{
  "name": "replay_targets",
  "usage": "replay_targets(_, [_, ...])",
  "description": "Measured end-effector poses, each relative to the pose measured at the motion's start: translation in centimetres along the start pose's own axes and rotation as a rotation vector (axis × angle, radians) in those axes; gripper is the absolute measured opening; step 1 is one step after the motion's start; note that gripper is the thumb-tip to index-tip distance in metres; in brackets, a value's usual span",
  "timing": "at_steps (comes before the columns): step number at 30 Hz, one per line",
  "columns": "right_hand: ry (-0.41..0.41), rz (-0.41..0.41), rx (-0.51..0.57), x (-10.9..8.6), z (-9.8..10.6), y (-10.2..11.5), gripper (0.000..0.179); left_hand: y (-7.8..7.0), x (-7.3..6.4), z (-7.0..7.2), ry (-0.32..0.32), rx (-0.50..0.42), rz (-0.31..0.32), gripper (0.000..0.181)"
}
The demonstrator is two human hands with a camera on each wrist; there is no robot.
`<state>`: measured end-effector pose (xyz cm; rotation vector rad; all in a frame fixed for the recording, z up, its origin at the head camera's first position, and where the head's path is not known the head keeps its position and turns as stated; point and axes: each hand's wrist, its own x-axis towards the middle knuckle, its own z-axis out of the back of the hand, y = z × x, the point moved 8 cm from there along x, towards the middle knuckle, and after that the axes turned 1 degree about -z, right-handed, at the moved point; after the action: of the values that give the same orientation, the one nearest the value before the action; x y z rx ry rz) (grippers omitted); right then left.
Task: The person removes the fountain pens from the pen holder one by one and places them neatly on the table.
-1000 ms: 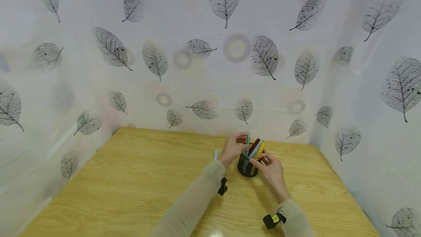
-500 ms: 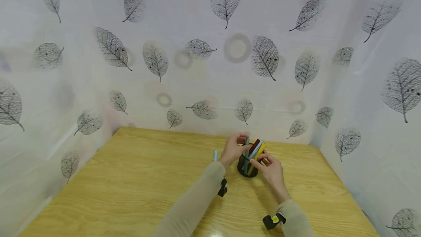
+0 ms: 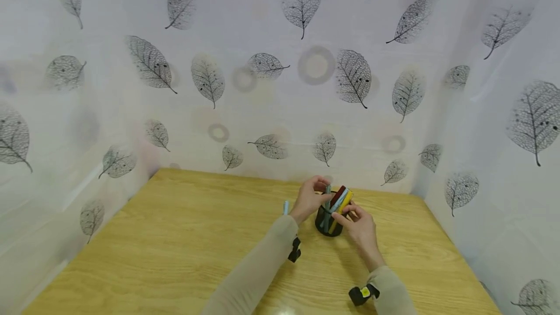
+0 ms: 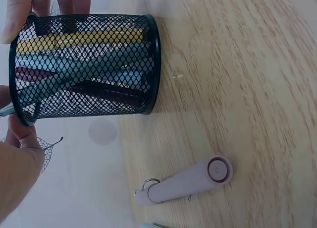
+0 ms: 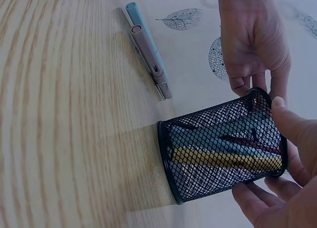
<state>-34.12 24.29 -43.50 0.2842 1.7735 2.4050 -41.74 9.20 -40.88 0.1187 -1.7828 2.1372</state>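
Observation:
A black mesh pen holder [image 3: 329,227] stands upright on the wooden table, with several pens leaning inside. A yellow pen [image 3: 347,200], a dark red pen [image 3: 338,196] and a light blue one show above its rim. My left hand [image 3: 309,201] is at the holder's left side and pinches the top of a grey-green pen [image 3: 327,196] whose lower part is inside the mesh. My right hand [image 3: 362,230] holds the holder's near right rim between thumb and fingers. In the right wrist view, the right thumb [image 5: 282,109] lies at the rim.
Left of the holder, a pinkish-grey pen [image 4: 185,183] and a light blue pen [image 5: 133,12] lie side by side on the table [image 3: 175,242]. The left forearm mostly hides them in the head view. A white leaf-printed curtain [image 3: 271,111] surrounds the table's back and sides.
The grey-green pen sits slightly lower in the holder, with the left hand still at its top. The right hand keeps its hold on the rim.

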Motion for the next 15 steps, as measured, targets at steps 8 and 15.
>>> replay_targets(8, [-0.009, 0.004, -0.003, -0.16, 0.23, -0.70, 0.039, 0.39, -0.57, -0.42, 0.005, -0.032, -0.003, 0.026])
replay_targets(15, [-0.006, 0.029, -0.004, 0.34, 0.10, -0.42, 0.038, 0.15, -0.42, 0.19, 0.002, -0.066, -0.028, 0.023])
